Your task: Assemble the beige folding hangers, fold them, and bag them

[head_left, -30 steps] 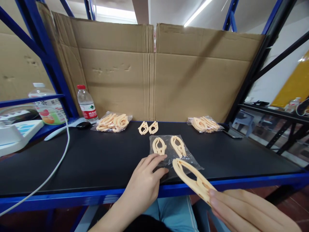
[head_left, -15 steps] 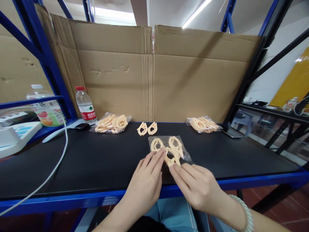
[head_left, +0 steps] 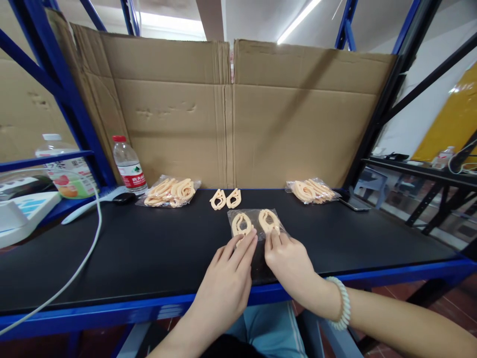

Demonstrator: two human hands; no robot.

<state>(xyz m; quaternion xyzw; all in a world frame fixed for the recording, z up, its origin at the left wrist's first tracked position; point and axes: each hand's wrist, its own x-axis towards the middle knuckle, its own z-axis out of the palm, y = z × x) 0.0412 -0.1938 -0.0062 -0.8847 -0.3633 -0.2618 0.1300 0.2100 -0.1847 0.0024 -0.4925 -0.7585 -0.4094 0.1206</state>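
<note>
A clear plastic bag [head_left: 254, 219] lies flat on the black tabletop, with two beige folding hangers on or in it; I cannot tell which. My left hand [head_left: 228, 273] rests with fingers stretched out over the bag, its fingertips touching the lower edge of the left folding hanger [head_left: 241, 223]. With fingers pinched together, my right hand [head_left: 288, 258] grips the lower end of the right folding hanger [head_left: 267, 219]. The fingers hide that end, so whether a second hanger lies under them does not show. Behind the bag lie two more loose folding hangers [head_left: 233, 198], side by side.
Filled bags of hangers lie at the back left [head_left: 171, 192] and back right [head_left: 312, 191]. A red-capped water bottle [head_left: 129, 166] stands near the cardboard wall [head_left: 179, 119]. A white cable [head_left: 87, 256] curves across the left side. A phone [head_left: 356, 203] lies at the back right.
My right hand has moved up and right, from the middle hanger to the right one. The middle hanger no longer shows separately between the other two. My left hand stays nearly in place.
</note>
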